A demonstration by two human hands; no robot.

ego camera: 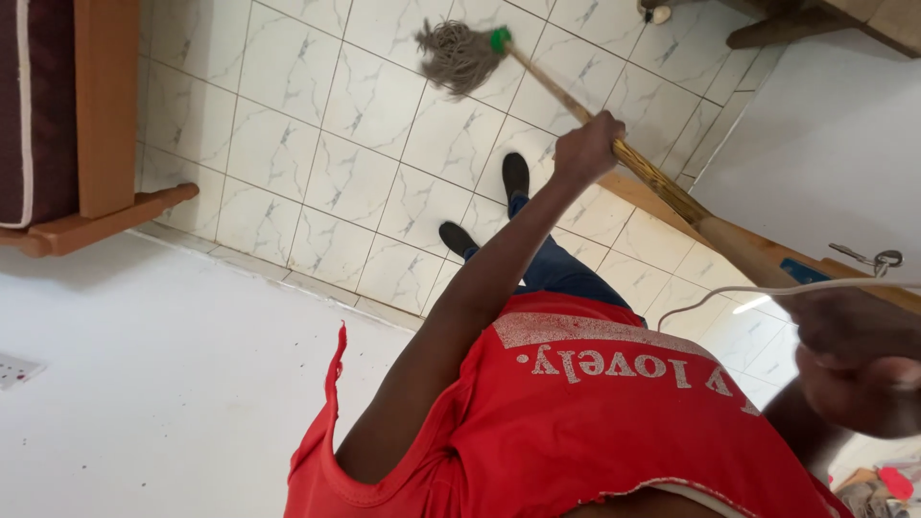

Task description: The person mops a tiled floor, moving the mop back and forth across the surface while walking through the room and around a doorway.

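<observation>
The mop (460,56) rests its grey string head on the pale tiled floor (317,163), well ahead of two black shoes (515,173). The left hand (587,146) is closed around the wooden handle (662,182) midway; the right hand (859,369) grips its upper end, near a white cable (729,293). Mopping well probably means keeping the head flat, strokes overlapping, clear of the wooden furniture (106,115).

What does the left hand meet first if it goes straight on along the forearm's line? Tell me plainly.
The left hand grips the mop handle and points out over the tiled floor. Past the handle the way looks free; probably bare tiles first, though depth is unclear.
</observation>
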